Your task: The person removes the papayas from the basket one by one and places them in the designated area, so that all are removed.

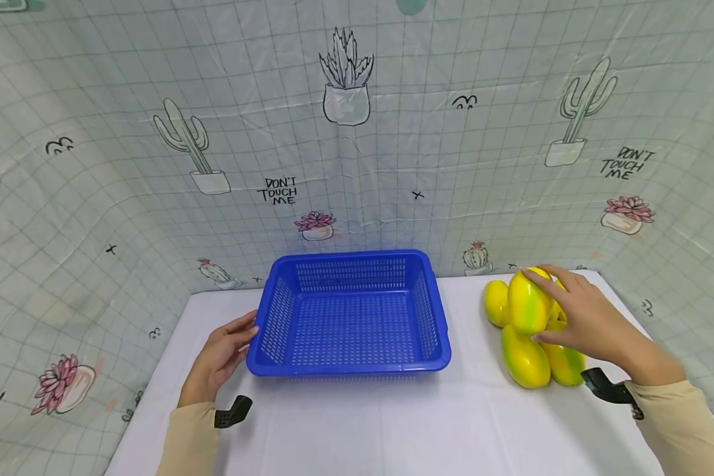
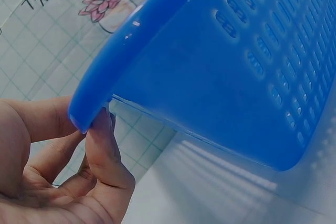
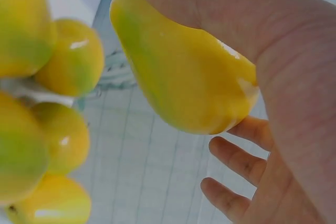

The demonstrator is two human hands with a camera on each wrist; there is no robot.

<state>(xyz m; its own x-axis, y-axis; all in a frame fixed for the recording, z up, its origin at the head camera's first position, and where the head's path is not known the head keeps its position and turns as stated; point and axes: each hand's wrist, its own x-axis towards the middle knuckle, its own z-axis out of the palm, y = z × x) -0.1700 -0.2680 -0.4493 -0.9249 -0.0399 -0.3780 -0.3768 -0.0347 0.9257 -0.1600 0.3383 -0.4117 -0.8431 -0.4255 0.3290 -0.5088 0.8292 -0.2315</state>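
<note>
A blue perforated plastic basket (image 1: pixel 350 367) stands on the white table, with only its mesh floor showing inside. My left hand (image 1: pixel 221 354) pinches its left rim between thumb and fingers; the left wrist view shows the rim (image 2: pixel 97 85) caught there, with the left hand (image 2: pixel 68 171) below it. On the right, my right hand (image 1: pixel 589 320) holds a yellow-green mango (image 1: pixel 529 303) over a group of others. In the right wrist view the thumb lies across this mango (image 3: pixel 184 77) and fingertips of the right hand (image 3: pixel 294 145) meet its far end.
Several more mangoes lie close together under and around the held one, including a front mango (image 1: pixel 526 360) and a left mango (image 1: pixel 496 303). Behind the white table (image 1: pixel 357 430) rises a grid-patterned cloth (image 1: pixel 393 152) printed with cacti, which also lines both sides.
</note>
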